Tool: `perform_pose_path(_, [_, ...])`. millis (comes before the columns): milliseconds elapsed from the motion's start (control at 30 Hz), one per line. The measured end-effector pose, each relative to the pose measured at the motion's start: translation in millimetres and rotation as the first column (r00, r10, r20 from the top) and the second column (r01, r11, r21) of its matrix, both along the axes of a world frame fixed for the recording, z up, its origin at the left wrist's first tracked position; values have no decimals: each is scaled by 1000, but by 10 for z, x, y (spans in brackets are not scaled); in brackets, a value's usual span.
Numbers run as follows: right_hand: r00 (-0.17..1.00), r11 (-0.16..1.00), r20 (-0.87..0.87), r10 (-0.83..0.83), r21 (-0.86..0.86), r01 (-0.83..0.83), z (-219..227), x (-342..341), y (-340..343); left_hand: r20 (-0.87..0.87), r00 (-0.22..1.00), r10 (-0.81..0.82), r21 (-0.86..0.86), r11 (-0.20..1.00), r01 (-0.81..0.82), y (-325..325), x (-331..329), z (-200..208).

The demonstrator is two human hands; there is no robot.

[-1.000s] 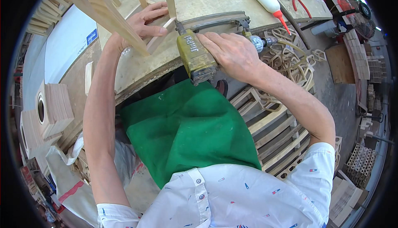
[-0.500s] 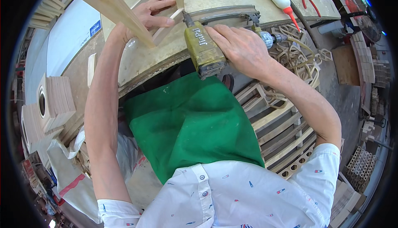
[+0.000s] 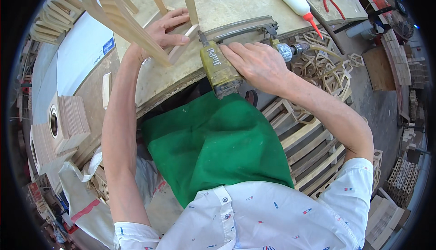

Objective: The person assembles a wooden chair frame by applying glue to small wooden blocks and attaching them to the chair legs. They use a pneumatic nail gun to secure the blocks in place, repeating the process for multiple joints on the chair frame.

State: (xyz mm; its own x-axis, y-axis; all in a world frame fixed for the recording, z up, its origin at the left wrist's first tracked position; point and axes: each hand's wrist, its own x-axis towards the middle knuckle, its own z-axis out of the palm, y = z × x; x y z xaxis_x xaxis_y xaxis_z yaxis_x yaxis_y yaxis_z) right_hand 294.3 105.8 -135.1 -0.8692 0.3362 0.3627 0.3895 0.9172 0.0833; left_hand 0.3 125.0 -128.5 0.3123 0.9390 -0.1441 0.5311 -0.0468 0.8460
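Observation:
My right hand (image 3: 254,61) grips an olive-yellow pneumatic nail gun (image 3: 218,66) lying across the front edge of the workbench (image 3: 236,4), its nose pointing at a small wooden block (image 3: 181,43). My left hand (image 3: 163,32) presses flat on that block, beside the curved slatted wooden frame (image 3: 122,18) standing on the bench. An upright wooden leg (image 3: 188,0) rises just behind the block. The gun's air hose fitting (image 3: 290,50) sticks out past my right hand.
A white glue bottle with a red tip (image 3: 295,2) and red pliers (image 3: 331,4) lie on the bench at the far right. Stacks of wooden cutouts (image 3: 59,127) stand at my left, curved wooden offcuts (image 3: 327,68) and slatted frames (image 3: 309,145) at my right. A green apron (image 3: 213,145) covers my lap.
The view has shifted slightly; the nail gun and my right hand have moved a little closer to the block. My left hand stays on the block.

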Motion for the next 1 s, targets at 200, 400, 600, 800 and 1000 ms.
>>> perform_pose_path(200, [998, 999, -49, 32, 44, -30, -43, -9, 10, 18, 1000, 21, -13, 1000, -21, -8, 16, -20])
perform_pose_path(400, [999, 998, -44, 27, 52, -24, -49, -2, 14, 35, 999, 3, 13, 1000, -3, -6, 18, -42])
perform_pose_path(600, [1000, 1000, -21, -2, 27, 2, -22, -16, -22, 52, 999, 14, 2, 1000, -14, -43, 41, -12])
perform_pose_path(800, [1000, 998, -18, -6, -67, 4, 62, -43, 34, 72, 997, 41, 97, 994, -48, -105, -22, -83])
perform_pose_path(1000, [996, 989, 37, -78, -127, 82, 39, -20, -8, 235, 874, 424, 131, 878, -461, -590, -6, -171])
